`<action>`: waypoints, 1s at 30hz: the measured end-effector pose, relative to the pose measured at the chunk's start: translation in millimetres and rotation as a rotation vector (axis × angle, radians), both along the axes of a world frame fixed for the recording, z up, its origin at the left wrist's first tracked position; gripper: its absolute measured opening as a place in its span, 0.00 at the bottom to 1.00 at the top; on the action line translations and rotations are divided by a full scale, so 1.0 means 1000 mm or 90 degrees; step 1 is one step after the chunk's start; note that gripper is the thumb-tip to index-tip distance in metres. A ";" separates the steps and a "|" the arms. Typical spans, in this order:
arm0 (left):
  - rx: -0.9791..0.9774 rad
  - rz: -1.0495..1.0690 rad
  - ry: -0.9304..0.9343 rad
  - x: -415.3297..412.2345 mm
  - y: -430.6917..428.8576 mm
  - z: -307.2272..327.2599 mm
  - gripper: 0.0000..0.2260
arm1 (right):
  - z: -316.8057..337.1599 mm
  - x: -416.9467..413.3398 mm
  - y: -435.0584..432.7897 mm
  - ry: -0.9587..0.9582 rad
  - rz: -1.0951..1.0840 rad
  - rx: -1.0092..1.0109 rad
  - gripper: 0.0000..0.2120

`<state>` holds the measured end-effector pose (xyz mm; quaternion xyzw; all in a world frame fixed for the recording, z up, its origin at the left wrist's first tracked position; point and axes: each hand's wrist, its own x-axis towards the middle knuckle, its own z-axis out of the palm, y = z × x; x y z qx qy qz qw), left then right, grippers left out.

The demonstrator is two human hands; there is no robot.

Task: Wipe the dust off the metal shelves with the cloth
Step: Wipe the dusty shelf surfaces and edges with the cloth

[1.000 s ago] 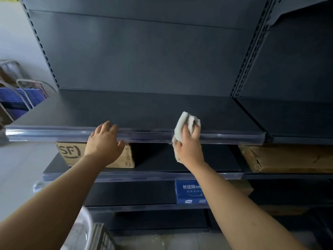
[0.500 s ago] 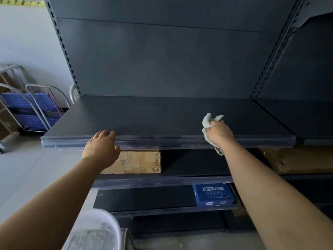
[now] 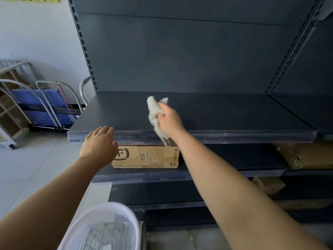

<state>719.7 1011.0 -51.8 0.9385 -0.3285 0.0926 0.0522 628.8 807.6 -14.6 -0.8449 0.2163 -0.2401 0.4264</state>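
A dark grey metal shelf (image 3: 225, 112) runs across the middle of the view, with a clear plastic strip along its front edge. My right hand (image 3: 169, 121) is closed on a crumpled white cloth (image 3: 154, 110) and rests on the shelf top near the front, left of centre. One end of the cloth hangs over the front edge. My left hand (image 3: 99, 145) hovers with fingers apart just in front of the shelf's left front edge, holding nothing.
A cardboard box (image 3: 146, 156) sits on the lower shelf (image 3: 234, 170) under my hands, and brown packages (image 3: 306, 156) lie at the right. A white plastic basket (image 3: 102, 230) is below me. Folded trolleys with blue decks (image 3: 41, 105) lean on the left wall.
My right hand has swept the cloth leftward along the shelf top, farther onto the surface. My left hand has come off the shelf's front edge. The view has shifted right.
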 end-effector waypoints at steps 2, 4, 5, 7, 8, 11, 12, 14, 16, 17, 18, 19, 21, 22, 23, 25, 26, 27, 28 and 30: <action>0.002 0.006 0.003 0.004 0.004 0.001 0.22 | 0.006 -0.023 -0.033 -0.007 -0.100 -0.156 0.18; -0.009 0.013 0.016 0.004 0.005 0.000 0.22 | 0.005 -0.047 -0.073 0.147 -0.168 -0.345 0.24; -0.018 0.015 0.025 0.003 0.005 -0.001 0.21 | -0.001 -0.058 -0.087 0.241 -0.191 -0.365 0.26; -0.030 0.015 0.037 0.002 0.005 -0.003 0.22 | -0.020 -0.067 -0.092 0.355 -0.226 -0.322 0.22; -0.031 0.013 0.038 0.002 0.006 -0.004 0.23 | -0.029 -0.065 -0.086 0.360 -0.254 -0.302 0.20; -0.036 0.011 0.030 0.006 0.010 -0.007 0.24 | -0.038 -0.042 -0.067 0.342 -0.284 -0.311 0.17; -0.038 0.010 0.020 0.007 0.011 -0.007 0.24 | -0.037 -0.034 -0.065 0.334 -0.274 -0.317 0.17; -0.036 0.008 -0.002 0.011 0.014 -0.007 0.22 | -0.038 -0.026 -0.064 0.330 -0.268 -0.328 0.19; -0.042 0.025 -0.013 0.014 0.019 -0.005 0.21 | -0.042 -0.027 -0.064 0.317 -0.279 -0.343 0.21; -0.046 0.041 -0.013 0.016 0.022 -0.005 0.21 | -0.045 -0.029 -0.062 0.311 -0.287 -0.350 0.22; -0.046 0.060 -0.012 0.017 0.027 -0.006 0.21 | -0.046 -0.030 -0.060 0.310 -0.298 -0.353 0.22; -0.043 0.078 -0.012 0.019 0.031 -0.006 0.21 | -0.045 -0.031 -0.058 0.312 -0.313 -0.354 0.22; -0.036 0.096 -0.011 0.026 0.040 -0.006 0.22 | -0.042 -0.028 -0.053 0.325 -0.332 -0.345 0.23; -0.033 0.094 -0.011 0.030 0.044 -0.005 0.21 | -0.041 -0.026 -0.049 0.335 -0.327 -0.341 0.23; -0.031 0.086 -0.013 0.035 0.047 -0.004 0.21 | -0.040 -0.022 -0.045 0.344 -0.314 -0.338 0.23; -0.028 0.064 -0.019 0.045 0.054 0.000 0.20 | -0.038 -0.012 -0.031 0.355 -0.277 -0.340 0.22; -0.027 0.052 -0.020 0.050 0.058 0.001 0.19 | -0.038 -0.006 -0.022 0.355 -0.258 -0.339 0.22; -0.029 0.044 -0.019 0.054 0.063 0.002 0.19 | -0.037 0.001 -0.011 0.350 -0.239 -0.339 0.21; -0.034 0.038 -0.017 0.059 0.069 0.003 0.19 | -0.036 0.010 0.001 0.344 -0.219 -0.341 0.21; -0.040 0.031 -0.012 0.070 0.083 0.002 0.19 | -0.035 0.031 0.030 0.332 -0.181 -0.348 0.21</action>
